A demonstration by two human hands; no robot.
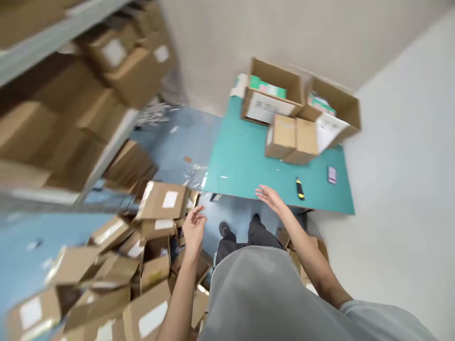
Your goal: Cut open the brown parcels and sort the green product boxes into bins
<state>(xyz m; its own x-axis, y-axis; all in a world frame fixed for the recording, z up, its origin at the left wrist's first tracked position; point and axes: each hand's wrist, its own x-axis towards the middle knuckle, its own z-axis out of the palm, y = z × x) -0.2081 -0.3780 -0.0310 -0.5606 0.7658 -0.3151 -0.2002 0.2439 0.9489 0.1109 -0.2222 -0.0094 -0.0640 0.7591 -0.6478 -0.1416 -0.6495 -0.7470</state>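
My left hand (194,226) is held in the air left of the table, near a pile of cartons. Its fingers are loosely bent and apart, with nothing in them. By the front edge of the green-topped table (234,161), my right hand (270,196) is empty, fingers stretched out. A black and yellow utility knife (300,188) lies on the tabletop to the right of that hand. Farther back on the table are two small closed cardboard boxes (292,137), side by side.
Two open cartons (273,106) (346,111) with green and white packs stand at the table's back. A small purple object (332,174) lies at the right. Discarded cartons (117,279) cover the floor at left, below a shelf (110,147) of boxes. A wall (405,156) borders the right.
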